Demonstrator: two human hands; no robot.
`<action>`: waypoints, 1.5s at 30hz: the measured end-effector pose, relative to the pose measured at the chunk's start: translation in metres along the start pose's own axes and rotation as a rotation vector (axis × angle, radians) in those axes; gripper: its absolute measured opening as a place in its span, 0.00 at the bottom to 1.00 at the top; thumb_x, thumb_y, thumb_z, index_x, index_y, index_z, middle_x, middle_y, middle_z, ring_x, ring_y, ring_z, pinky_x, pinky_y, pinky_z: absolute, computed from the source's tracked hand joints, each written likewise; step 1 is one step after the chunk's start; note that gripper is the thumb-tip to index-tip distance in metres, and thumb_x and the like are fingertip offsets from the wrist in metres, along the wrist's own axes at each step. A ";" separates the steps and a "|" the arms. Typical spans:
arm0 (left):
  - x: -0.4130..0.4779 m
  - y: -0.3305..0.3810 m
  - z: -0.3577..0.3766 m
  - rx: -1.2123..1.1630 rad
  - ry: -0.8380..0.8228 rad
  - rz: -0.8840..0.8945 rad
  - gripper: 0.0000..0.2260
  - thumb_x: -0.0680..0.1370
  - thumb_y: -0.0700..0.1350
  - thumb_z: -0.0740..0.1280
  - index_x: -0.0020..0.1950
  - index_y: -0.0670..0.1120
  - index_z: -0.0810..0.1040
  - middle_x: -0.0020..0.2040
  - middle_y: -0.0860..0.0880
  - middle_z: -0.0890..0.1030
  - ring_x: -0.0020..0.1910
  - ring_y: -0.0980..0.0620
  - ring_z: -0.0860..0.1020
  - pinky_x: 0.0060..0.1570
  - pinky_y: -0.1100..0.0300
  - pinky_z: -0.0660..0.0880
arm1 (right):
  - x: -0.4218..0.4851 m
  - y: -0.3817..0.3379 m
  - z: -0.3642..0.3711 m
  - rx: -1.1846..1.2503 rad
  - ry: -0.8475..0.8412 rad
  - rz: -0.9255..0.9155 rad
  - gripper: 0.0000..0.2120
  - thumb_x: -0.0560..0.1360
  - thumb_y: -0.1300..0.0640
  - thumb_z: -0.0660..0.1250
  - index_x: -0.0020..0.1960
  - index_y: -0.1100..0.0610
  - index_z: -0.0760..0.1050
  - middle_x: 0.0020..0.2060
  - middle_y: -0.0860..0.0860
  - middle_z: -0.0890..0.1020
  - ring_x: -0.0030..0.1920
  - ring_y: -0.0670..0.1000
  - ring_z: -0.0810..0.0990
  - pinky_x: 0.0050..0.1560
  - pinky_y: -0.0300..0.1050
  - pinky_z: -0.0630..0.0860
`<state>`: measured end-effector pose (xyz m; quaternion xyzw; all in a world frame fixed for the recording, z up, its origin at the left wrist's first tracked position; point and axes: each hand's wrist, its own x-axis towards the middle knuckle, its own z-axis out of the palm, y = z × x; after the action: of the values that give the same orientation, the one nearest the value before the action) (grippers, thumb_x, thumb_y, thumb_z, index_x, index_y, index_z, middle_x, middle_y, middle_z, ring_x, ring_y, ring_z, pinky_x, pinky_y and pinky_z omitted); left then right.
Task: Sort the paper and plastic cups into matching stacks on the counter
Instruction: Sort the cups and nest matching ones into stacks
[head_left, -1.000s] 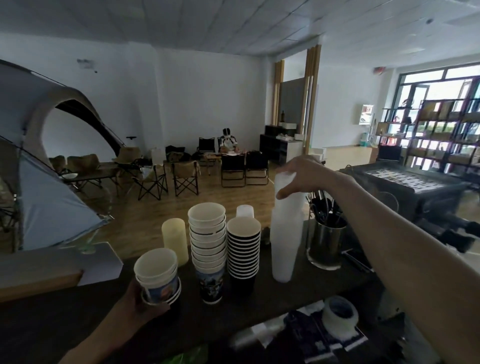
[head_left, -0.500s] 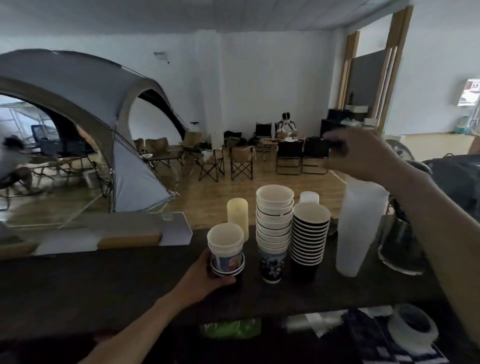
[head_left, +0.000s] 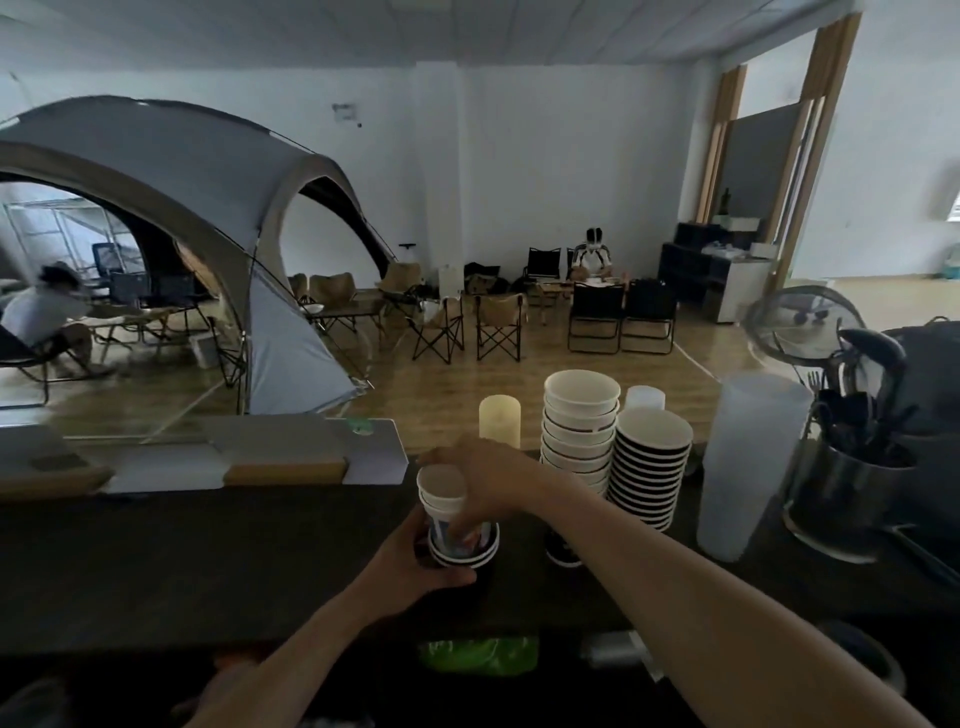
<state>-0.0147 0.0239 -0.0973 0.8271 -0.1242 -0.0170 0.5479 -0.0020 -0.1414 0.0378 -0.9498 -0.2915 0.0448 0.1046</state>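
Note:
A short mixed stack of paper cups (head_left: 451, 512) stands on the dark counter (head_left: 208, 561). My left hand (head_left: 415, 564) grips its base, which has black-and-white ribbed cups. My right hand (head_left: 485, 480) reaches across and closes its fingers over the printed white cups on top. To the right stand a tall stack of white printed paper cups (head_left: 579, 431), a stack of black ribbed paper cups (head_left: 652, 467), and a tall stack of frosted plastic cups (head_left: 748, 462). A single pale yellow cup (head_left: 500, 420) and a small white cup (head_left: 645, 397) stand behind them.
A steel holder of utensils (head_left: 852, 483) stands at the right end of the counter, with a fan (head_left: 800, 327) behind it. White and wooden boards (head_left: 208, 457) lie at the counter's far left edge. A green packet (head_left: 478, 654) sits below the front edge.
My right hand has left the plastic cup stack and come down left onto the small mixed stack. My left hand still holds that stack. The camera has swung left.

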 end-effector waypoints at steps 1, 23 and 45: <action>-0.001 0.000 0.000 -0.005 -0.003 -0.001 0.34 0.63 0.45 0.83 0.65 0.54 0.72 0.58 0.59 0.82 0.58 0.61 0.80 0.55 0.64 0.76 | -0.003 -0.002 -0.014 0.013 0.034 -0.019 0.42 0.65 0.49 0.79 0.74 0.45 0.64 0.68 0.50 0.70 0.65 0.53 0.72 0.60 0.48 0.74; 0.004 -0.003 -0.004 0.063 -0.066 -0.040 0.40 0.61 0.56 0.82 0.68 0.58 0.67 0.63 0.60 0.75 0.61 0.61 0.74 0.54 0.68 0.72 | -0.049 0.090 -0.100 -0.071 0.288 0.325 0.39 0.68 0.36 0.69 0.76 0.41 0.61 0.71 0.51 0.69 0.66 0.56 0.72 0.61 0.53 0.73; 0.003 0.025 -0.007 0.162 -0.031 0.058 0.30 0.58 0.50 0.83 0.58 0.54 0.78 0.51 0.63 0.84 0.51 0.64 0.81 0.53 0.64 0.77 | -0.024 -0.003 0.020 -0.296 -0.025 -0.157 0.24 0.79 0.45 0.63 0.69 0.58 0.72 0.65 0.56 0.76 0.63 0.57 0.74 0.60 0.53 0.73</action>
<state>-0.0153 0.0207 -0.0714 0.8645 -0.1574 -0.0039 0.4774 -0.0261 -0.1486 0.0198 -0.9284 -0.3697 0.0051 -0.0368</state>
